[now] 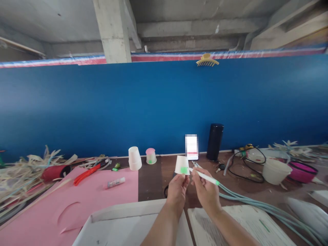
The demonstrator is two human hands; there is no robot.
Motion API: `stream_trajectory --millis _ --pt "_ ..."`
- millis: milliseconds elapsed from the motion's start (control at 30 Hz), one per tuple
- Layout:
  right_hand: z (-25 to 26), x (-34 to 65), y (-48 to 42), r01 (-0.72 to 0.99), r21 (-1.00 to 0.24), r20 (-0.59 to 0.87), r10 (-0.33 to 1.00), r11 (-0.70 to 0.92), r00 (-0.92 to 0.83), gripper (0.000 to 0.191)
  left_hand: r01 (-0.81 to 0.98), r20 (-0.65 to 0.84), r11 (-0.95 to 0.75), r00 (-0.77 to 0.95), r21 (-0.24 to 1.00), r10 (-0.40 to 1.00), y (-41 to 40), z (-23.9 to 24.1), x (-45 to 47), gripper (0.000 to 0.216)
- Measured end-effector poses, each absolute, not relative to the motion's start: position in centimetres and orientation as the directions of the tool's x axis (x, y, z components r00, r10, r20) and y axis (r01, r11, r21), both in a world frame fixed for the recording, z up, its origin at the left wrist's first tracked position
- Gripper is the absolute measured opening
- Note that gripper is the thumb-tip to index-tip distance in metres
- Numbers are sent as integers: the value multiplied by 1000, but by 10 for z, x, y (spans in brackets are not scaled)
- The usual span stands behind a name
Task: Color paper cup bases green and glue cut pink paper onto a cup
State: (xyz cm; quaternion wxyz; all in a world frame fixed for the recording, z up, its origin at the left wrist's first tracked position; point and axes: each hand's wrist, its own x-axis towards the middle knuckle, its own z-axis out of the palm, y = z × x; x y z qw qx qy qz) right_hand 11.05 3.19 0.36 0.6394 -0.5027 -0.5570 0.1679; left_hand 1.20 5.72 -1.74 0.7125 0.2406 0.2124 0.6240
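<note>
My left hand [177,190] grips an upturned white paper cup [182,165] with a green patch on its side, held above the brown table. My right hand [205,188] is closed on a white marker with a green end [206,177], and the marker's tip touches the cup at the green patch. Further back stand a stack of upturned white cups [134,158] and one small cup with a pink top and a green mark [151,156].
A pink sheet [77,201] covers the table's left, with red-handled scissors [86,174] and a glue stick [115,182] on it. Dry straw [20,177] lies at the left. A dark cylinder [214,142], cables [243,171], a white bowl [274,171], a pink bowl [302,172] and pale tubes [256,205] sit right. White papers [123,222] lie near me.
</note>
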Motion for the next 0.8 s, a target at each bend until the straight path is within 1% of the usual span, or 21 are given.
stream_trajectory --millis 67,167,267,400,500,567,667,800 --pt "-1 113 25 367 -828 537 789 424 299 28 -786 10 97 130 610 991 56 -17 12 10" --pt "4 116 23 370 -812 565 769 452 300 28 -790 17 100 138 605 990 54 -16 11 11" --pt "27 113 33 351 -790 601 748 503 282 30 -791 3 114 145 601 989 54 -16 12 13" --pt "72 105 47 318 -807 579 776 499 252 30 -791 -52 141 137 596 989 55 -16 13 13" --pt "90 103 52 290 -813 580 742 504 336 31 -797 -79 144 120 587 990 56 -16 13 11" --pt "84 104 53 285 -817 576 716 501 395 32 -804 -85 142 113 577 990 56 -16 13 11" --pt "56 108 56 323 -825 565 699 464 439 31 -813 -66 138 122 565 990 57 -17 13 13" --pt "23 109 61 362 -810 584 682 461 440 29 -809 -85 142 113 570 990 60 -20 13 12"
